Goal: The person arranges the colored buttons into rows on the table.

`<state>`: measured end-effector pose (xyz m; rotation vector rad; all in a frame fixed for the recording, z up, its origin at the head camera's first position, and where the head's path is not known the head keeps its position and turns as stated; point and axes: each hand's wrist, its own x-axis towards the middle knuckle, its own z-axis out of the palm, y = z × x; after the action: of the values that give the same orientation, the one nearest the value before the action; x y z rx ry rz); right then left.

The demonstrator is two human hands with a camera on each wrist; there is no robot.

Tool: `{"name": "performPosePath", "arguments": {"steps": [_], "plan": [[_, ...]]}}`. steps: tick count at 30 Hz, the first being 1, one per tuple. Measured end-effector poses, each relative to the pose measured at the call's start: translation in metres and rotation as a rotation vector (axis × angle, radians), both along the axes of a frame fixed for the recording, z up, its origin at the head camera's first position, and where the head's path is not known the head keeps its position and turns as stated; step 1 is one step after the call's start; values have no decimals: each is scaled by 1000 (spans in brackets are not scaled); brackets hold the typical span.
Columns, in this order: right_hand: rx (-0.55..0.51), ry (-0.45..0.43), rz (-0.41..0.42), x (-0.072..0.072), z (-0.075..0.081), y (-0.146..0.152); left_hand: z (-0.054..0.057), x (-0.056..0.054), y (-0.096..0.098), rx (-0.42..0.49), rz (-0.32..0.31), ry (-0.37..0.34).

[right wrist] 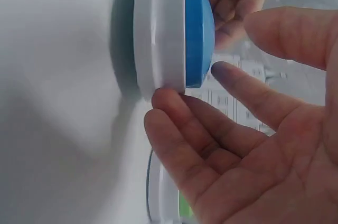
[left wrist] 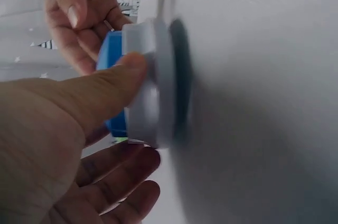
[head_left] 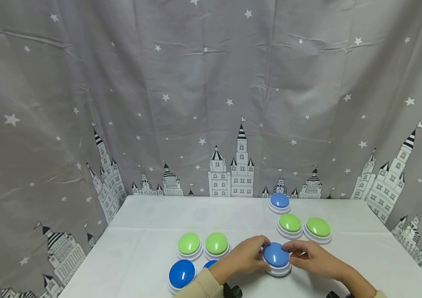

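Note:
A round push button (head_left: 276, 255) with a blue dome and a white base sits at the front of the white table, between both hands. My left hand (head_left: 247, 256) grips its left side; in the left wrist view the thumb (left wrist: 119, 81) presses the white base while the fingers reach round the far side. From the right, my right hand (head_left: 313, 258) meets the button. Its fingertips (right wrist: 166, 100) touch the white base in the right wrist view, with the thumb apart from it. A shadow lies under the base (right wrist: 158, 39), which appears slightly raised off the tabletop.
Two green buttons (head_left: 289, 224) (head_left: 317, 228) stand behind the right hand, and a blue one (head_left: 279, 203) at the table's back edge. On the left are two more green (head_left: 189, 244) (head_left: 216, 244) and a blue button (head_left: 181, 274); another blue one (head_left: 209, 263) is partly behind the left forearm. A grey curtain (head_left: 181, 82) hangs behind.

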<state>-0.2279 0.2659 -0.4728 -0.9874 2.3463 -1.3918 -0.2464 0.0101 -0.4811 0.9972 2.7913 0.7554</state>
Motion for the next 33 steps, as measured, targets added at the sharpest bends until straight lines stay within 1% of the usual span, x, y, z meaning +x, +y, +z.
{"name": "performPosePath", "arguments": {"steps": [3, 5, 10, 14, 20, 27, 33], "plan": [[6, 14, 5, 5, -1, -10, 3, 5, -12, 0, -14, 11], [18, 7, 3, 8, -1, -16, 5, 9, -21, -3, -19, 11], [31, -30, 35, 15, -1, -30, 9, 21, -40, 4, -14, -53], [24, -49, 58, 19, -2, -39, 10, 28, -53, 2, -24, -50], [11, -93, 90, 24, -3, -50, 9, 35, -67, 13, -16, -54], [-10, -69, 131, 27, -7, -58, 8, 41, -80, 24, -28, -86], [-29, -87, 168, 29, -11, -62, 9, 47, -88, -3, -20, -88]]}}
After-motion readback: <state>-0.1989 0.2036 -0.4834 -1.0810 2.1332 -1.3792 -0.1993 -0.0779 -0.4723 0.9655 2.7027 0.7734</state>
